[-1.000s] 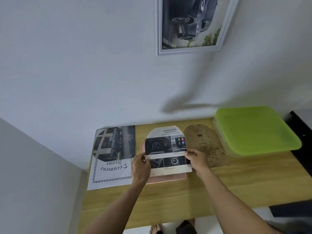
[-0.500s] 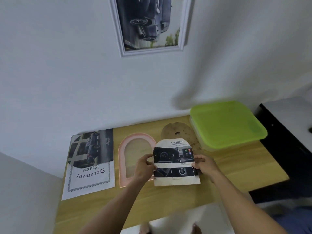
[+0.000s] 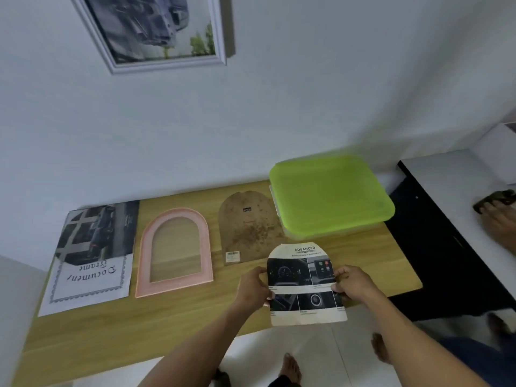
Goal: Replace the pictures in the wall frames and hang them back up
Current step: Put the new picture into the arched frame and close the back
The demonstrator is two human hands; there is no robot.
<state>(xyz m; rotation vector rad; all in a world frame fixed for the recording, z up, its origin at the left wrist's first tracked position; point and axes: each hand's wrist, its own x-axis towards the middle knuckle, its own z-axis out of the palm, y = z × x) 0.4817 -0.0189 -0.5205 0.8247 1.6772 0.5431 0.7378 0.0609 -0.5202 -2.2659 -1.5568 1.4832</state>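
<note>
The arched picture [image 3: 303, 277], a brochure page headed "ADVANCED" and cut with a rounded top, is held in the air over the near edge of the bench [image 3: 181, 317], its long axis running away from the person, arch end farthest. The left hand [image 3: 252, 286] pinches its left edge and the right hand [image 3: 353, 283] its right edge, both closed on the paper about halfway down its length.

Taking that picture as the landmark: the brown arched backing board [image 3: 247, 227] lies flat just beyond it and slightly to its left, the arch pointing the same way. Further left lies the pink arched frame [image 3: 174, 252], apparently empty, with the bench's wood showing through its opening; it too points its arch away. The frame is well apart from the picture, and the left hand is the nearer of the two to it. So the coming move is probably a sideways carry to the left with no turning needed, since picture and frame already share one direction.

Left of the frame lies a document-frame insert sheet [image 3: 89, 275] with a car photograph [image 3: 95, 233] overlapping its far part. Beyond and right of the picture sits a green-lidded container [image 3: 329, 194]. High on the wall [image 3: 307, 93], up and left, hangs a white-framed car picture [image 3: 156, 26].
</note>
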